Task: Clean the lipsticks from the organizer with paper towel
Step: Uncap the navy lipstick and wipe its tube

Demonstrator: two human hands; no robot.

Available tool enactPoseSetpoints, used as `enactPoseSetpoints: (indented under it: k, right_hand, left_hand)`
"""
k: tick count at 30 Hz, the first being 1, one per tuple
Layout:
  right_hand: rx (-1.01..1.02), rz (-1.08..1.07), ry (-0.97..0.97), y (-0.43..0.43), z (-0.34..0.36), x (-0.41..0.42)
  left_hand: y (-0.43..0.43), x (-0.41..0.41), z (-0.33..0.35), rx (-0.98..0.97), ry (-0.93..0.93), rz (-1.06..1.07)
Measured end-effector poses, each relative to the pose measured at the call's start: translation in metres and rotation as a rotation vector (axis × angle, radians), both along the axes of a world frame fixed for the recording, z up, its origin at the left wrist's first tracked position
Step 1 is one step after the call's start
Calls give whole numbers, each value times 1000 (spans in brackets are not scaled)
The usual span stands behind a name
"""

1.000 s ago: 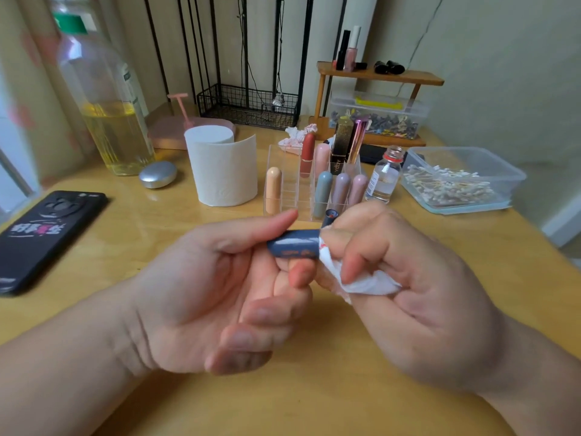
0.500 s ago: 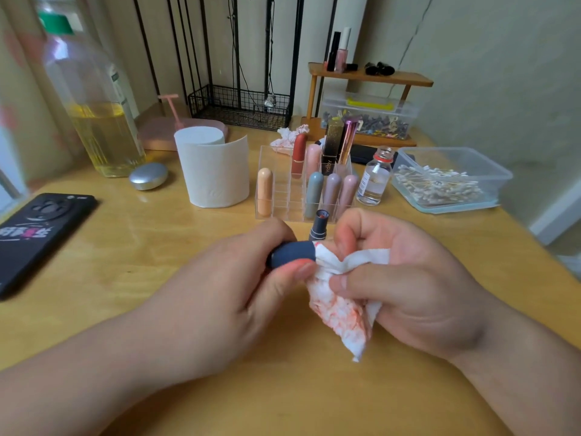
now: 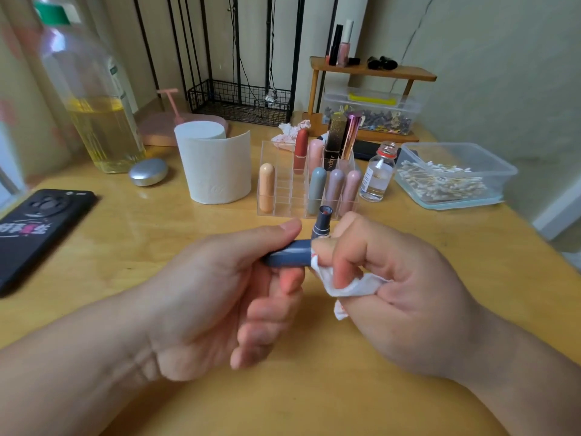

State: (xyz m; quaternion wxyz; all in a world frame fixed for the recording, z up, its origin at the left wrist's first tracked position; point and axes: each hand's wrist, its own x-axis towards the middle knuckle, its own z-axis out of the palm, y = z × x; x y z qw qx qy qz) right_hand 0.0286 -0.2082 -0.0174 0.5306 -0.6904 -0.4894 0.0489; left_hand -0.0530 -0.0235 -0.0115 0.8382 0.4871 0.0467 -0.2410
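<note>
Now left hand [image 3: 220, 297] pinches the blue-grey lipstick cap [image 3: 287, 257], thumb over forefinger. Right hand [image 3: 393, 294] grips the paper towel [image 3: 349, 286], bunched against the cap's end again, its stained face no longer spread. Wiping probably resumes. Capless lipstick [image 3: 322, 223] stands just before the organizer [image 3: 283, 196].

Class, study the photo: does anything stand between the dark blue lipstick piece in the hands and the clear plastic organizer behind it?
Yes. An uncapped dark lipstick base stands upright just before the clear plastic organizer's front wall, directly behind the dark blue lipstick piece. Nothing else intervenes.
</note>
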Motion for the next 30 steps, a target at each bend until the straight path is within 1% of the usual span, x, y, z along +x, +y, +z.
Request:
enactPoseSetpoints:
  k: [1,2,4,5,6,8,9,10,11,13,14,15,16,17,18,19,20,22,24,25,26,27,28,30]
  right_hand:
    - [-17,-9,36,0,0,-1]
    - [-26,-18,114,1,1,-1]
    - [-20,-1,299,1,3,-3]
    - [-14,17,379,1,5,-4]
    - [-12,37,450,1,7,-3]
    - [-24,79,602,2,10,0]
    - [-30,99,678,2,11,2]
    - [-31,117,762,1,12,4]
    - [-20,140,852,1,12,5]
    - [26,186,994,0,14,7]
    - [45,194,1020,0,16,7]
    - [53,197,1009,-1,17,6]
    - [41,186,956,-2,18,5]
    - [14,166,861,-2,18,4]
    - [-15,138,738,-3,17,1]
    - [-32,114,611,-3,14,-1]
    - [-31,104,489,-4,11,-3]
    - [-30,95,189,-5,5,-6]
    - [-49,99,-91,-6,4,-3]
    - [-56,91,-176,-6,5,-2]
    - [-60,86,-213,-6,6,-1]
    - [-62,81,-209,-6,7,-1]
    - [-64,78,-163,-6,8,-2]
    - [-53,80,51,-7,9,-5]
  left_hand:
    - [-1,0,0,11,-18,41]
    - [-5,0,0,56,-57,93]
    - [-11,0,-4,223,-179,206]
    - [-13,0,-7,361,-281,253]
    - [-12,0,-10,558,-416,298]
    - [-5,-1,-14,1052,-733,346]
    - [0,-2,-15,1250,-844,336]
    - [3,-2,-14,1376,-909,308]
    - [6,-2,-13,1455,-947,279]
    - [8,-1,-11,1577,-1019,249]
    - [7,-1,-11,1605,-1061,268]
    - [6,-2,-13,1577,-1076,295]
    - [3,-2,-14,1462,-1034,314]
    - [1,-2,-14,1260,-927,323]
    - [-2,-1,-13,1002,-759,300]
    - [-3,0,-12,749,-567,236]
    - [-3,2,-12,549,-393,147]
    - [2,4,-8,260,-111,-60]
    - [11,5,-5,-7,59,-236]
    - [13,5,-4,-120,101,-281]
    - [14,4,-3,-191,114,-292]
    - [13,4,-3,-208,101,-269]
    - [10,3,-2,-166,69,-213]
    - [0,0,0,3,-17,-59]
